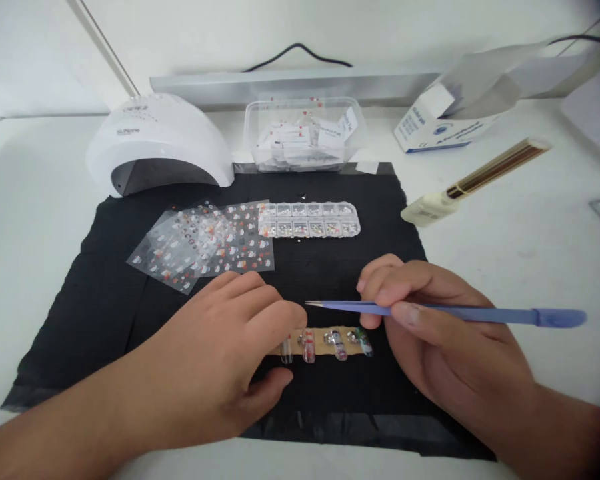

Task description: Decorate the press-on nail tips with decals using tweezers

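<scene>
My right hand (445, 320) grips a pair of blue-violet tweezers (485, 315), held nearly level with the fine metal tips pointing left. Just below those tips lies a tan strip (321, 341) carrying several decorated nail tips: a red and clear one (309, 345), a dark and pink one (338, 345) and a dark green one (364, 342) at the right end. My left hand (235, 353) covers the strip's left end, its curled index finger and thumb around it. A clear nail tip (287, 348) shows beside that index finger. Between the tweezer tips nothing can be made out.
Beyond my hands, sticker sheets (180, 250) overlap a clear compartment case (310, 220) of small gems on the black mat (105, 320). Behind are a white nail lamp (165, 140), a plastic tub (305, 157) of packets, and an opened carton (440, 130). A gold-capped bottle (430, 208) stands right.
</scene>
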`<state>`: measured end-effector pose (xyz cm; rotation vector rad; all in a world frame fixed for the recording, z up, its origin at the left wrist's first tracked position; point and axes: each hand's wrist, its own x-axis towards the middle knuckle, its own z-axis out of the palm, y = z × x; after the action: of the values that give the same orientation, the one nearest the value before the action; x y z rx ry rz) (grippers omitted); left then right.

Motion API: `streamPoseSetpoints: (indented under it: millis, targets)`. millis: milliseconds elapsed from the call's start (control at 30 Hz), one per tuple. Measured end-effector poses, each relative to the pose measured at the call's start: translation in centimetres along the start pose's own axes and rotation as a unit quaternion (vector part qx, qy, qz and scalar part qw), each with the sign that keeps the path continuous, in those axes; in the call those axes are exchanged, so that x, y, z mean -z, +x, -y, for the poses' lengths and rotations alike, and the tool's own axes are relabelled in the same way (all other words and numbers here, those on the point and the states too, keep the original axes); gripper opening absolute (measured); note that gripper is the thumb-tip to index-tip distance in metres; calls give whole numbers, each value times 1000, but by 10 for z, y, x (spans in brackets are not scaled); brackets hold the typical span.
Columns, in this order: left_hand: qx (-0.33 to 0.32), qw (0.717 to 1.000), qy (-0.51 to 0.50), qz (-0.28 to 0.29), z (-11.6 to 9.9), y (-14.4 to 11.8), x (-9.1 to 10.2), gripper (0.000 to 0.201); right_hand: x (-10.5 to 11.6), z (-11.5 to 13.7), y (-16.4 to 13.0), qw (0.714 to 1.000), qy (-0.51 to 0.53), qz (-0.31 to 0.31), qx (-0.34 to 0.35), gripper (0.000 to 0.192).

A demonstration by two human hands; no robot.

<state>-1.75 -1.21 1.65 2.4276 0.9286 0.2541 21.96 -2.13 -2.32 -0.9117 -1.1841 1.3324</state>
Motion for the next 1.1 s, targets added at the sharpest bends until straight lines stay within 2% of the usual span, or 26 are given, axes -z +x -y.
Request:
streamPoseSetpoints:
  millis: [100,233,400,633,833,900,1000,1033,1100]
  targets:
    - [-5,999,33,-13,-1,2,-7,31,0,-2,1,1000,-2,4,9,13]
    - [-14,998,67,-12,-1,3,-13,31,0,-3,2,1000,-4,7,13,13]
    - [-18,998,64,-4,-3,4,-14,24,0,-3,1,1000,7,2,28,11]
    - [-28,996,74,-38,-2,3,-15,29,0,-1,5,998,37,-18,50,6]
    - [-30,995,79,-44,-3,5,-16,28,-1,-1,7,998,33,-23,43,7]
    - [-25,996,77,-33,-3,3,-13,31,0,-2,10,998,27,-25,51,10]
    - [-12,999,40,-31,1,-2,1,45,3,-5,16,996,21,-50,75,15]
    - [-9,999,12,-48,5,-4,7,51,5,-6,19,994,22,-63,81,16]
    - [-3,991,-53,-122,16,-6,20,53,6,-6,24,992,28,-92,82,19]
